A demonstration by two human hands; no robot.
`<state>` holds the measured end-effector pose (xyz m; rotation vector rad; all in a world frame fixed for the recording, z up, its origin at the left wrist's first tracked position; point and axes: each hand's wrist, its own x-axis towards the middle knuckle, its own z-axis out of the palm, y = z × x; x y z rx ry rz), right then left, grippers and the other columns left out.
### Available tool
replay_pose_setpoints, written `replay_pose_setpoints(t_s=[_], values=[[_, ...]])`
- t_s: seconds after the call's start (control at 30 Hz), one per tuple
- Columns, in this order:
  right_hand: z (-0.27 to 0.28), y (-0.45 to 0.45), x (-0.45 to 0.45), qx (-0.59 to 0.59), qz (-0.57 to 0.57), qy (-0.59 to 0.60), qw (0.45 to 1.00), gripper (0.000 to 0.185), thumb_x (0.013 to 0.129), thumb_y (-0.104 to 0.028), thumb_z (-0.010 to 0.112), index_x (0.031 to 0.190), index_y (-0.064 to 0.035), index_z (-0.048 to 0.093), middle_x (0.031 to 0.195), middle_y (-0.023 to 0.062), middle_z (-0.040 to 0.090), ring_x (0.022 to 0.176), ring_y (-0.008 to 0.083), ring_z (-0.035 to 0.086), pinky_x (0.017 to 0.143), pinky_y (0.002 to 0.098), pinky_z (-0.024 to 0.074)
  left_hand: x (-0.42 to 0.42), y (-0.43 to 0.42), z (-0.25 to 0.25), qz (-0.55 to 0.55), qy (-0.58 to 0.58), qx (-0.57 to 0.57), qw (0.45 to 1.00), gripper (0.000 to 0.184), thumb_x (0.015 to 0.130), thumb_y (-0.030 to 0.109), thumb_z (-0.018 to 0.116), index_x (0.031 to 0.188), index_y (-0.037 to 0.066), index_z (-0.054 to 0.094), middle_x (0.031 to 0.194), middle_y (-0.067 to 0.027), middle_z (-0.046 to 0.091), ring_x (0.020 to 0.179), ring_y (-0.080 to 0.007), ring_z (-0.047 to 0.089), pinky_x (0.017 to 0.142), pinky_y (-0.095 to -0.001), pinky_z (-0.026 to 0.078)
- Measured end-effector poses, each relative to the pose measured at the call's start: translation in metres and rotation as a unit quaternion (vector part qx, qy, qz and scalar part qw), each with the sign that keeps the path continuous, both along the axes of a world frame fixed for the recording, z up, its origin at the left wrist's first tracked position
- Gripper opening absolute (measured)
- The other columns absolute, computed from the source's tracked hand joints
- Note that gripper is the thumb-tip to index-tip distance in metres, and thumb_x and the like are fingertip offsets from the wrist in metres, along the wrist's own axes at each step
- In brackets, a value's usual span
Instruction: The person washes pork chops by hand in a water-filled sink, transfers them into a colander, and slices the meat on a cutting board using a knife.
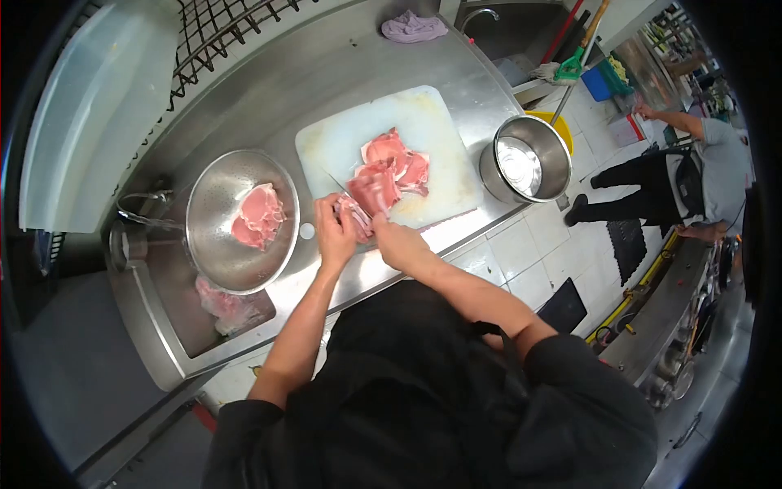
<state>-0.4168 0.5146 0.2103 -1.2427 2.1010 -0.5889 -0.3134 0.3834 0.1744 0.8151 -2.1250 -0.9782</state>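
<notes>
On a white cutting board lie several slices of raw meat. My left hand is closed on a piece of meat at the board's near left edge. My right hand is closed beside that piece, around the handle end of a knife; the handle is hidden in the fist. The thin blade points up and left, between the held piece and the slices. To the left, a metal colander holds more meat slices.
A steel pot stands right of the board. A sink with bagged meat lies below the colander. A purple cloth is at the counter's back. Another person stands at right, beyond the tiled floor.
</notes>
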Motion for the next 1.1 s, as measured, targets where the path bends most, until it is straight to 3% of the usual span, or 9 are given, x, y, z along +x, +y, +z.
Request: replay_pose_setpoints(t_s=[0.2,0.23,0.33,0.47,0.6,0.67,0.9,1.0,1.1], values=[[-0.020,0.038,0.003,0.055,-0.028,0.007,0.998,0.030,0.089,-0.009,0.048,0.116,0.0028,0.042,0.077,0.0289,0.066,0.075,0.0490,0.066,0.069,0.0597,0.0507,0.007,-0.011,-0.001,0.020,0.024,0.124,0.992,0.026,0.102,0.017,0.050,0.121,-0.002,0.051,0.112,-0.0177,0.058,0.094,-0.0237,0.060,0.078,-0.0353,0.049],[-0.021,0.037,-0.006,0.052,-0.018,-0.026,0.998,0.035,0.090,-0.010,0.049,0.121,0.0036,0.042,0.079,0.0287,0.066,0.075,0.0493,0.065,0.070,0.0594,0.0506,0.012,-0.011,0.004,0.030,0.013,0.181,0.983,0.026,0.104,0.016,0.047,0.125,0.001,0.047,0.112,-0.0130,0.058,0.096,-0.0169,0.058,0.085,-0.0307,0.048],[-0.014,0.035,-0.026,0.027,-0.018,-0.039,0.999,0.036,0.089,-0.010,0.051,0.121,0.0043,0.043,0.079,0.0289,0.066,0.075,0.0495,0.065,0.070,0.0595,0.0503,0.022,-0.026,-0.029,0.034,0.087,0.156,0.983,0.025,0.105,0.017,0.047,0.126,0.003,0.047,0.111,-0.0102,0.058,0.099,-0.0143,0.056,0.088,-0.0282,0.045],[-0.011,0.022,-0.037,0.014,-0.049,0.008,0.999,0.031,0.089,-0.010,0.051,0.116,0.0042,0.045,0.082,0.0295,0.066,0.076,0.0481,0.065,0.071,0.0589,0.0502,0.020,-0.020,-0.020,0.034,0.116,0.261,0.958,0.025,0.104,0.016,0.051,0.125,0.004,0.048,0.110,-0.0070,0.058,0.100,-0.0125,0.054,0.089,-0.0268,0.044],[0.017,0.016,-0.034,-0.006,-0.053,0.019,0.998,0.029,0.088,-0.009,0.052,0.113,0.0044,0.045,0.079,0.0294,0.066,0.075,0.0484,0.065,0.069,0.0587,0.0503,0.005,-0.008,0.010,0.012,0.089,0.190,0.978,0.024,0.101,0.017,0.056,0.121,0.004,0.051,0.109,-0.0067,0.057,0.098,-0.0131,0.055,0.085,-0.0286,0.046],[0.043,0.021,-0.026,-0.069,-0.060,0.000,0.996,0.025,0.088,-0.008,0.052,0.109,0.0049,0.045,0.074,0.0298,0.065,0.071,0.0489,0.065,0.065,0.0583,0.0502,-0.008,-0.001,0.024,0.008,-0.020,0.131,0.991,0.025,0.098,0.015,0.059,0.119,0.003,0.053,0.113,-0.0104,0.058,0.089,-0.0196,0.061,0.078,-0.0318,0.050],[0.078,0.028,-0.016,-0.055,-0.014,0.007,0.998,0.024,0.088,-0.007,0.052,0.107,0.0057,0.045,0.070,0.0308,0.064,0.067,0.0488,0.064,0.063,0.0580,0.0500,-0.011,0.000,0.015,0.002,-0.003,0.043,0.999,0.026,0.101,0.020,0.051,0.117,0.001,0.054,0.110,-0.0164,0.057,0.097,-0.0309,0.058,0.088,-0.0412,0.045],[0.086,0.027,-0.012,-0.049,-0.008,0.001,0.999,0.026,0.088,-0.006,0.052,0.108,0.0066,0.044,0.071,0.0308,0.064,0.068,0.0491,0.064,0.064,0.0584,0.0499,-0.008,0.001,0.012,0.016,-0.020,0.071,0.997,0.026,0.101,0.021,0.050,0.115,-0.001,0.054,0.110,-0.0185,0.057,0.099,-0.0332,0.057,0.090,-0.0419,0.043],[0.090,0.026,-0.008,-0.041,-0.006,-0.004,0.999,0.028,0.087,-0.005,0.053,0.111,0.0076,0.044,0.072,0.0312,0.064,0.069,0.0491,0.064,0.065,0.0584,0.0498,-0.007,0.001,0.009,0.011,-0.025,0.041,0.999,0.030,0.104,0.025,0.049,0.120,0.000,0.049,0.111,-0.0173,0.056,0.098,-0.0289,0.056,0.089,-0.0395,0.044]])
